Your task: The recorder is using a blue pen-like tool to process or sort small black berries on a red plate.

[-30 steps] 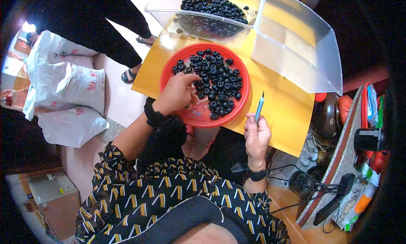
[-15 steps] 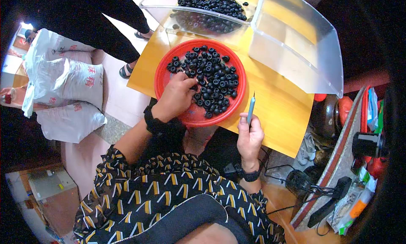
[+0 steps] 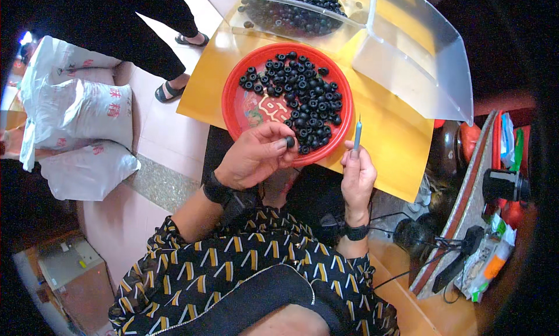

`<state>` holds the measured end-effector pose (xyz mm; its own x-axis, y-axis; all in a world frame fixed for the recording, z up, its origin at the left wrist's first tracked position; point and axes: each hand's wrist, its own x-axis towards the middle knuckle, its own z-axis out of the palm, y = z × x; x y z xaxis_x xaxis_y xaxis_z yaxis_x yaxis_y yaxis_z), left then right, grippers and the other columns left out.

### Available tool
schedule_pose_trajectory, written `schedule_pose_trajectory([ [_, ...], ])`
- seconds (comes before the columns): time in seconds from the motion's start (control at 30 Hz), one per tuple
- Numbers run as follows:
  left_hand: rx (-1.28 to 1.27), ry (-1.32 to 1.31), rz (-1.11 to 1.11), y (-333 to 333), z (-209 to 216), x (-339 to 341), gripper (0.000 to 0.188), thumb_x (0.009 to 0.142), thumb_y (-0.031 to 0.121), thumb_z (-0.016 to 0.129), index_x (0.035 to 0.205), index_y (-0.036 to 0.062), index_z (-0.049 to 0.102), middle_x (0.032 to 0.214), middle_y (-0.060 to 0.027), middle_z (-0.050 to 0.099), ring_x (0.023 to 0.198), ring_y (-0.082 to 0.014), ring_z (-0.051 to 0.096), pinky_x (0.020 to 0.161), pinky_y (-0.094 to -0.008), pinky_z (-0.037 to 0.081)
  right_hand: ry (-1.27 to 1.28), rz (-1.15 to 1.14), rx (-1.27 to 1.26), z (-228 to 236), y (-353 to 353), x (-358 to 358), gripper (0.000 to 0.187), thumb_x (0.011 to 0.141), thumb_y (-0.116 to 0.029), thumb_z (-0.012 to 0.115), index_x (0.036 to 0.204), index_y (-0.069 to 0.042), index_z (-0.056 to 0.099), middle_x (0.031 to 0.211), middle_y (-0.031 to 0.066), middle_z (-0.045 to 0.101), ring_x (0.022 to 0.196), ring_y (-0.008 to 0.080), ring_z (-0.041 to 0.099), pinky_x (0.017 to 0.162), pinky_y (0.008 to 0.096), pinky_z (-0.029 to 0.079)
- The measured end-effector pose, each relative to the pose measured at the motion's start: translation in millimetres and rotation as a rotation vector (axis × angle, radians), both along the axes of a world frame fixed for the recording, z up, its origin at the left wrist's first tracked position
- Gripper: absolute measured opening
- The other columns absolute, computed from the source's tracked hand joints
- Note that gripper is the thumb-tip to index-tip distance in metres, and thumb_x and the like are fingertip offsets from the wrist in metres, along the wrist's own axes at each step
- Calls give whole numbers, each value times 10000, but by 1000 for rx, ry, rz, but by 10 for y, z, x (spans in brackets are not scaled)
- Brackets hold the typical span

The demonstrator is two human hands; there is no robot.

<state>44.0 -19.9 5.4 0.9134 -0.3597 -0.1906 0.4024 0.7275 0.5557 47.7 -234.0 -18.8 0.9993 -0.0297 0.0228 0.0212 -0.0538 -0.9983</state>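
Observation:
Between the thumb and fingers of my left hand (image 3: 251, 156) is a small round black piece (image 3: 290, 142), held over the near edge of a red round tray (image 3: 230, 97). Many similar black pieces (image 3: 303, 82), several with a visible hole, lie loose across the tray's middle and right side. My right hand (image 3: 358, 181) is closed around a slim blue-grey pointed tool (image 3: 357, 139), upright beside the tray's right rim, its thin dark tip upward. The tool's tip is apart from the held piece.
The tray rests on a yellow table (image 3: 387, 144). Behind it stand a clear plastic bin with more black pieces (image 3: 297, 13) and another clear bin (image 3: 416, 59). White sacks (image 3: 87, 117) are at left, near another person's sandalled foot (image 3: 172, 88). Black cables (image 3: 402, 237) hang at right.
My left hand has drawn back from the pile toward me and now shows a black piece in its fingertips. My right hand with the tool has shifted slightly right.

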Motion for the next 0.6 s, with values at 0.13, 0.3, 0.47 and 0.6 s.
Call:
schedule_pose_trajectory([
  [0.13, -122, 35, -46, -1, 4, -88, 152, 852, 40, 538, 1003, 19, 529, 882, -90, 583, 752, -156, 557, 684, -259, 464, 94, -22, -78, 211, 166, -78, 161, 860, -101, 580, 974, 13, 576, 804, -36, 530, 694, 30, 447, 615, 174, 366],
  [0.3, -161, 63, -76, 2, -25, -158, 162, 854, 48, 543, 1014, 28, 525, 865, -72, 584, 736, -148, 561, 667, -253, 463, 114, 150, -61, 437, 515, -222, 170, 802, -107, 650, 919, -2, 584, 715, -33, 556, 654, 28, 494, 587, 180, 423],
  [0.47, -112, 35, -62, 58, -28, -214, 138, 861, 53, 541, 997, 29, 537, 848, -54, 579, 705, -124, 557, 626, -230, 450, 162, 230, 34, 496, 633, -197, 172, 809, -109, 647, 913, 5, 571, 712, -18, 577, 648, 42, 522, 586, 184, 435],
  [0.6, -93, 36, -81, 83, -18, -234, 134, 861, 51, 541, 992, 25, 542, 844, -51, 575, 702, -118, 551, 617, -229, 444, 168, 264, 14, 519, 652, -204, 132, 828, -105, 620, 888, 3, 572, 707, -11, 582, 643, 39, 521, 570, 184, 430],
])
